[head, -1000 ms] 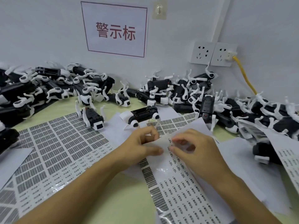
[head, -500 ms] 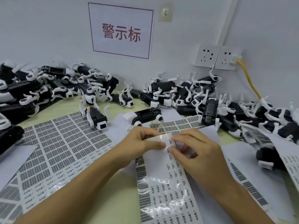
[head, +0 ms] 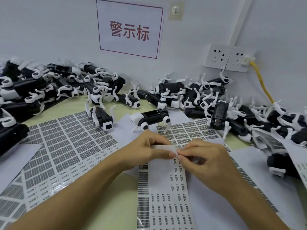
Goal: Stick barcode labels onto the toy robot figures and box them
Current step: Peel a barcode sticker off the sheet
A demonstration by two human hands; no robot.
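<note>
Both hands pinch the far end of a label sheet (head: 166, 193), left hand (head: 149, 151) and right hand (head: 205, 161) meeting fingertip to fingertip. The sheet's long axis runs near to far on the bench (head: 123, 195). Toy robots (head: 152, 119) lie scattered beyond, under a wall sign (head: 130, 29) reading "警示标".

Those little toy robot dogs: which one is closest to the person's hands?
The toy dog standing alone on the white paper just beyond the left hand, white head pointing left. Another loner stands further left; the rest lie heaped along the wall.

Pale green table (head: 123, 193): label sheets (head: 66, 150), white papers (head: 15, 156), toy robot figures (head: 99, 117) heaped.
</note>
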